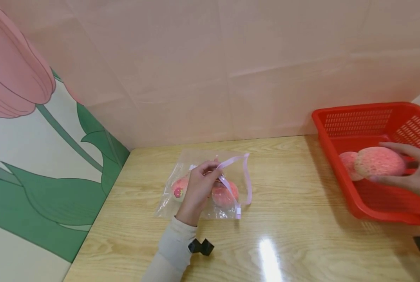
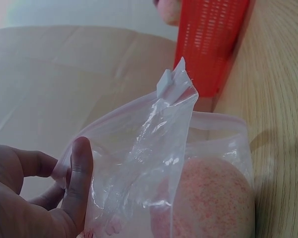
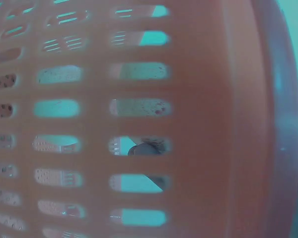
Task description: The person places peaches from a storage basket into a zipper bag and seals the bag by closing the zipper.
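Note:
My left hand (image 1: 200,187) pinches the upper lip of a clear zip bag (image 1: 171,205) with a pink zip strip and a white slider. Its mouth stands open to the right, as the left wrist view also shows. Inside the bag lie pink peaches (image 2: 213,198), one with a red sticker. At the right, my right hand (image 1: 416,168) holds a pink speckled peach (image 1: 379,161) between thumb and fingers, over a red plastic basket (image 1: 359,211). Another peach (image 1: 348,164) sits partly hidden behind it. In the right wrist view the basket's slotted wall (image 3: 198,124) hides most of the hand.
The basket's near-left rim (image 1: 337,172) rises between the right hand and the bag. Under both is a light wooden table (image 1: 284,219), with a beige-covered wall (image 1: 213,78) behind. A tulip-painted panel (image 1: 65,188) borders the left side.

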